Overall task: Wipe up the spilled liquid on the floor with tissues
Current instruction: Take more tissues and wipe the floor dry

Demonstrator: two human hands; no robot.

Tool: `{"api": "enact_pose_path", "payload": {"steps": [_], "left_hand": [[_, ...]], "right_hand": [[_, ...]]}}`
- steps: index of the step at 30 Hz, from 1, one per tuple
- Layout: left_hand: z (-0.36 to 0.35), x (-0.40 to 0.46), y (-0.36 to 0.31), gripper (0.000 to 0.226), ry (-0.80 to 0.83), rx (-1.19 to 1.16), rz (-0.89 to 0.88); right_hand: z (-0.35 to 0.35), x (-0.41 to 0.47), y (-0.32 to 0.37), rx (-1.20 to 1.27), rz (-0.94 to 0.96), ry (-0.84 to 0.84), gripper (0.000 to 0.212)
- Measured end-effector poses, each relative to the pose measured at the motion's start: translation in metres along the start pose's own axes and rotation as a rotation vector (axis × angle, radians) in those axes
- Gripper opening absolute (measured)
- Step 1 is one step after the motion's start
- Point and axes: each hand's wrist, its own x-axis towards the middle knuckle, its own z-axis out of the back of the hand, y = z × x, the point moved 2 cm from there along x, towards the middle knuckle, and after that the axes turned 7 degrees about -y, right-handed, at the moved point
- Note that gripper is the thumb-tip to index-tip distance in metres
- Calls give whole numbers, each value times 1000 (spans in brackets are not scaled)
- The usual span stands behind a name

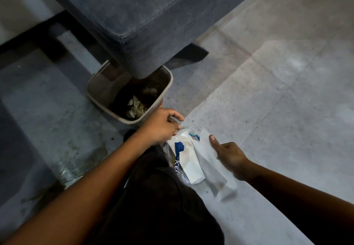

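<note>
Left hand: we curl our fingers round the top of the tissue pack.
Right hand: our thumb and fingers pinch 1 tissue just beside the pack.
Bin: just beyond our left fingers.
Spill: left of our left arm.
</note>
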Motion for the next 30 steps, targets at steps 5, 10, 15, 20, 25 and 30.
{"api": "enact_pose_path", "payload": {"steps": [5, 10, 15, 20, 25, 30], "left_hand": [[1, -3, 1, 33, -8, -20, 5], [6, -10, -10, 32, 34, -99, 78], [24, -26, -34, 100, 145, -334, 145], [58, -55, -57, 109, 226, -811, 98], [120, -93, -65, 94, 204, -1095, -72], [202, -125, -19, 85, -85, -1241, -156]], "right_hand": [[14, -13, 11, -159, 269, -64, 73], [39, -59, 67, 311, 255, 267, 30], [72, -102, 133, 656, 226, 561, 34], [86, -145, 196, 838, 285, 658, 66], [51, -212, 265, 887, 397, 718, 33], [-24, -260, 310, 721, 456, 801, 40]]}}
